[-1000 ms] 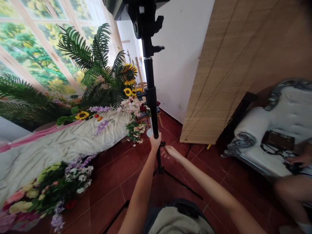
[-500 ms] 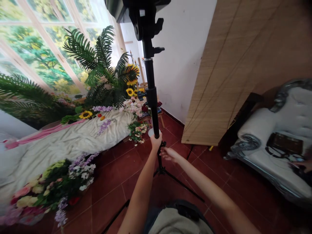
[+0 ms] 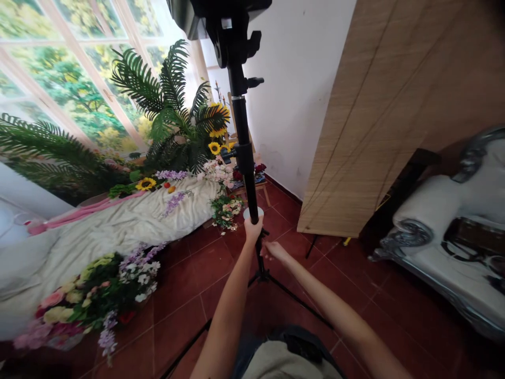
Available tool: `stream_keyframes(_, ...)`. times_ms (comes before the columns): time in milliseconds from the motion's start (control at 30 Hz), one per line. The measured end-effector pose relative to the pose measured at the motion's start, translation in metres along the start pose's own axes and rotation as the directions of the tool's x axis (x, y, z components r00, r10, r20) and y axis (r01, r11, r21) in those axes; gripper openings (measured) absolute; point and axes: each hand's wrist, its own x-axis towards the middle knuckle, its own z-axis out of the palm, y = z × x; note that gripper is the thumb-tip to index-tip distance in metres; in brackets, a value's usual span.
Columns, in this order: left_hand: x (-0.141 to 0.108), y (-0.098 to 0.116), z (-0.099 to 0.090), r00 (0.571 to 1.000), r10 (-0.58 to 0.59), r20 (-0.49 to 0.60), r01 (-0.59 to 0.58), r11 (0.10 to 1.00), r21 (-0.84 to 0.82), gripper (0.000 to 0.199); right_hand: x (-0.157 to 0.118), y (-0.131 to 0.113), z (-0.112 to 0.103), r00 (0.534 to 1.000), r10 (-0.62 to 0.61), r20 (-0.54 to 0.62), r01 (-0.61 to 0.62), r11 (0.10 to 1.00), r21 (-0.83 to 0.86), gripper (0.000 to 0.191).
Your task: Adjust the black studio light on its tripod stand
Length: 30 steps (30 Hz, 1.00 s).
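Observation:
A black light stand (image 3: 245, 142) rises upright in front of me, with a dark lamp head (image 3: 232, 16) at its top. My left hand (image 3: 253, 229) is wrapped round its pole, just below mid-frame. Slightly lower and to the right, my right hand (image 3: 273, 251) is beside the pole near a small black knob (image 3: 264, 232). Its fingers are curled, and whether they touch the knob cannot be made out. The stand's legs (image 3: 300, 299) spread over the red tiled floor.
A cream-draped bench (image 3: 118, 216) with flowers (image 3: 79, 300) and palm leaves is on the left. A bamboo screen (image 3: 339, 131) leans on the right, before a silver-trimmed white sofa (image 3: 426, 237) holding a brown bag (image 3: 479, 237). A white wall stands behind.
The view has shifted a little, so the room's things sit further right. My left hand stays round the pole. My right hand's fingers have curled and point lower beside it.

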Motion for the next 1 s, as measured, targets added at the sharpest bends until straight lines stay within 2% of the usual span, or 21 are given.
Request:
stream_keyframes(100, -0.001, 0.003, 0.0, 1.0, 0.002, -0.01, -0.002, 1.0, 0.001, 0.029, -0.007, 0.008, 0.002, 0.984, -0.149, -0.1, 0.125, 0.97, -0.208, 0.031)
stream_keyframes(233, -0.001, 0.004, 0.002, 1.0, 0.011, -0.027, -0.011, 1.0, 0.001, 0.028, -0.015, -0.013, -0.007, 0.904, -0.369, -0.216, 0.258, 0.873, -0.414, 0.038)
stream_keyframes(300, -0.001, 0.004, 0.003, 1.0, 0.013, -0.022, -0.013, 1.0, -0.003, 0.028, -0.015, -0.026, -0.014, 0.872, -0.436, -0.222, 0.27, 0.807, -0.525, 0.042)
stream_keyframes(367, 0.0, 0.003, 0.003, 1.0, 0.021, -0.019, -0.021, 1.0, 0.0, 0.027, -0.012, -0.034, -0.018, 0.878, -0.439, -0.192, 0.27, 0.784, -0.559, 0.046)
stream_keyframes(433, -0.001, 0.004, 0.003, 1.0, 0.024, -0.015, -0.024, 1.0, 0.001, 0.027, -0.008, -0.036, -0.018, 0.907, -0.394, -0.147, 0.282, 0.829, -0.482, 0.051)
stream_keyframes(567, -0.002, 0.006, 0.003, 1.0, 0.012, 0.007, -0.012, 1.0, -0.002, 0.028, 0.0, -0.031, -0.012, 0.976, -0.199, -0.086, 0.188, 0.975, -0.118, 0.06)
stream_keyframes(667, -0.003, 0.008, 0.004, 1.0, 0.003, 0.001, -0.003, 1.0, 0.008, 0.029, 0.002, -0.028, -0.005, 0.995, -0.077, -0.056, 0.084, 0.985, 0.15, 0.053)
stream_keyframes(767, -0.004, 0.008, 0.005, 1.0, -0.006, -0.009, 0.006, 1.0, 0.011, 0.029, 0.002, -0.031, 0.0, 1.0, 0.015, 0.019, -0.022, 0.915, 0.404, 0.043)
stream_keyframes(867, -0.004, 0.007, 0.006, 1.0, 0.013, -0.007, -0.013, 1.0, 0.009, 0.03, -0.001, -0.039, 0.0, 0.984, 0.045, 0.17, -0.145, 0.756, 0.638, 0.036)
stream_keyframes(933, -0.004, 0.008, 0.007, 0.999, 0.038, -0.004, -0.038, 0.999, 0.013, 0.032, -0.004, -0.046, -0.002, 0.975, 0.033, 0.218, -0.181, 0.682, 0.709, 0.033)
stream_keyframes(1000, -0.006, 0.009, 0.008, 1.0, 0.025, -0.017, -0.025, 1.0, 0.0, 0.032, -0.007, -0.051, -0.004, 0.979, 0.005, 0.205, -0.157, 0.663, 0.732, 0.032)
